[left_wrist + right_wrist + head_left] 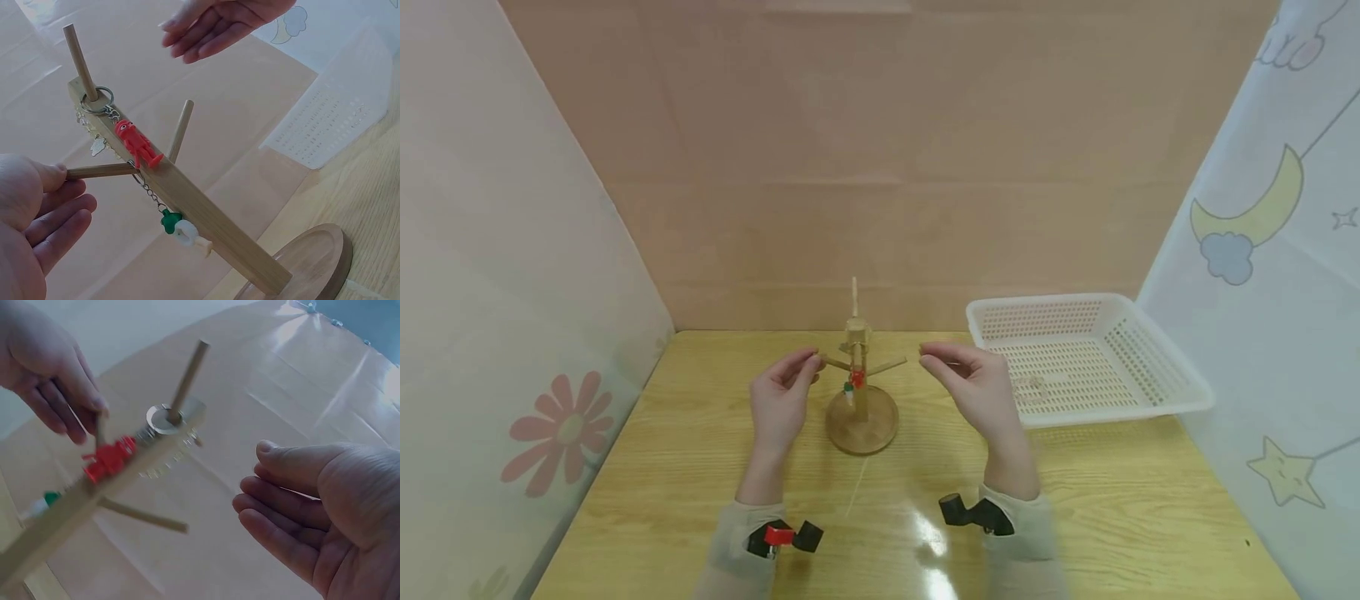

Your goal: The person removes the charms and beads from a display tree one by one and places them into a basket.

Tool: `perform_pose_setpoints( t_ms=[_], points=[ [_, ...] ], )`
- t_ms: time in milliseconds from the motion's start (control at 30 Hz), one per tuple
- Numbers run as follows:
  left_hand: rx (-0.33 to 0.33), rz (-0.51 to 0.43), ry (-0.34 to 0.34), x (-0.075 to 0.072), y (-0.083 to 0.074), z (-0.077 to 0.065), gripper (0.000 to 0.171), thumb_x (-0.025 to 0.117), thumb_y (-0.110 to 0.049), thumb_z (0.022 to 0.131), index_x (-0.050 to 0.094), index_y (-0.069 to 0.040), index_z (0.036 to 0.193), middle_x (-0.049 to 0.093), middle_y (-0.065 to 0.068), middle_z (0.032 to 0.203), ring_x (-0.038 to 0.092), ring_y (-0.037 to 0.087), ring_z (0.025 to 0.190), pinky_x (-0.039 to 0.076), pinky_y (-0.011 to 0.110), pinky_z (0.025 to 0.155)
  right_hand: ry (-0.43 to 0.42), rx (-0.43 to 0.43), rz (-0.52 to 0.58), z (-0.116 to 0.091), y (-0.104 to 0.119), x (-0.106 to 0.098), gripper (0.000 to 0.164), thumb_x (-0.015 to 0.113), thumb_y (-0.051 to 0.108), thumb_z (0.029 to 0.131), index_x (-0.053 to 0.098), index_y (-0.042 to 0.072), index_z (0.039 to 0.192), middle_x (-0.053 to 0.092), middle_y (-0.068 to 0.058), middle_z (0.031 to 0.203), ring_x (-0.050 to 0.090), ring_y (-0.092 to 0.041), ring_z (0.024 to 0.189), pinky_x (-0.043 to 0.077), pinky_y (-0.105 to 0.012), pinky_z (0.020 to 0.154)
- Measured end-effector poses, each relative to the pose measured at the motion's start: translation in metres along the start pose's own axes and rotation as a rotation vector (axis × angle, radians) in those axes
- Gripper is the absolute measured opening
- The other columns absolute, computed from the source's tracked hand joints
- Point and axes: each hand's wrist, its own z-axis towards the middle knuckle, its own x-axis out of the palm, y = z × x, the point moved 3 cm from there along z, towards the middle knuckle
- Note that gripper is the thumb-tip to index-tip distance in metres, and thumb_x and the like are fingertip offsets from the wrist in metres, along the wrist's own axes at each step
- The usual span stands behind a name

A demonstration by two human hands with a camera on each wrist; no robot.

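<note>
A wooden peg stand with a round base (862, 437) stands on the table in front of me. My left hand (781, 396) pinches the free end of its left peg (100, 170) between thumb and fingers. From that peg, close to the post (209, 215), hangs a keychain with green and white parts (184, 232). A red figure keychain (139, 145) hangs by its ring from the upper peg (77, 56). A beaded strand (83, 120) shows behind the post. To the right of the bare right peg (147, 516), my right hand (977, 387) hovers with loosely bent fingers, holding nothing.
At the back right sits a white perforated basket (1183, 392), with a small pale beaded strand (1033, 388) in it. A brown backdrop (880, 208) rises behind the table, and patterned sheets flank both sides.
</note>
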Motion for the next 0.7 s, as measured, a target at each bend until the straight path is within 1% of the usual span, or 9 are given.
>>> perform_pose_setpoints(
  t_ms=[67,133,233,367,500,633,700],
  points=[
    [0.003,0.004,-0.001,0.0,0.0,0.0,0.016,0.076,-0.009,0.101,0.08,0.001,0.114,0.08,0.019,0.103,0.078,0.012,0.089,0.067,0.032,0.081,0.013,-0.025,0.02,0.0,0.002,0.012,0.018,0.082,0.004,0.095,0.082,0.001,0.112,0.08,-0.015,0.109,0.077,-0.012,0.095,0.064,-0.024,0.085],
    [0.003,0.005,-0.001,0.0,0.0,0.0,0.016,0.076,-0.009,0.101,0.08,0.001,0.113,0.08,0.019,0.103,0.078,0.012,0.089,0.067,0.031,0.08,0.005,-0.057,0.027,0.001,0.004,0.022,0.017,0.082,0.003,0.094,0.082,0.001,0.111,0.081,-0.014,0.108,0.078,-0.013,0.095,0.065,-0.024,0.085],
    [0.0,0.005,-0.004,0.0,0.001,0.0,0.015,0.076,-0.008,0.101,0.08,0.001,0.113,0.08,0.019,0.103,0.078,0.012,0.088,0.067,0.028,0.08,-0.017,-0.119,0.033,0.003,0.009,0.037,0.016,0.082,0.001,0.094,0.082,0.0,0.11,0.081,-0.013,0.107,0.078,-0.017,0.096,0.065,-0.025,0.085],
    [-0.002,0.01,-0.008,0.0,0.001,0.0,0.014,0.076,-0.007,0.101,0.08,0.001,0.111,0.08,0.019,0.103,0.077,0.011,0.088,0.066,0.026,0.079,-0.054,-0.186,0.013,0.005,0.009,0.054,0.013,0.083,0.004,0.095,0.083,-0.001,0.107,0.081,-0.01,0.105,0.079,-0.023,0.094,0.066,-0.027,0.085],
    [0.005,0.009,-0.001,0.001,0.001,0.0,0.014,0.076,-0.007,0.101,0.08,0.001,0.111,0.08,0.019,0.104,0.077,0.012,0.088,0.066,0.027,0.079,-0.101,-0.206,-0.01,0.006,0.003,0.064,0.011,0.083,0.005,0.095,0.083,0.0,0.105,0.082,-0.007,0.102,0.079,-0.026,0.09,0.066,-0.029,0.083],
    [0.009,0.01,0.0,0.001,0.0,0.0,0.015,0.076,-0.007,0.101,0.08,0.002,0.112,0.08,0.018,0.104,0.078,0.013,0.089,0.067,0.028,0.08,-0.113,-0.232,-0.029,0.006,-0.001,0.071,0.01,0.083,0.006,0.096,0.083,0.002,0.105,0.082,-0.007,0.102,0.08,-0.024,0.09,0.067,-0.029,0.083],
    [0.008,0.008,-0.006,0.001,0.0,0.0,0.014,0.076,-0.006,0.101,0.08,0.002,0.112,0.08,0.018,0.104,0.078,0.016,0.09,0.067,0.029,0.08,-0.117,-0.246,-0.039,0.007,-0.004,0.074,0.01,0.082,0.007,0.096,0.083,0.002,0.105,0.082,-0.007,0.102,0.08,-0.023,0.09,0.066,-0.029,0.082]
  ],
)
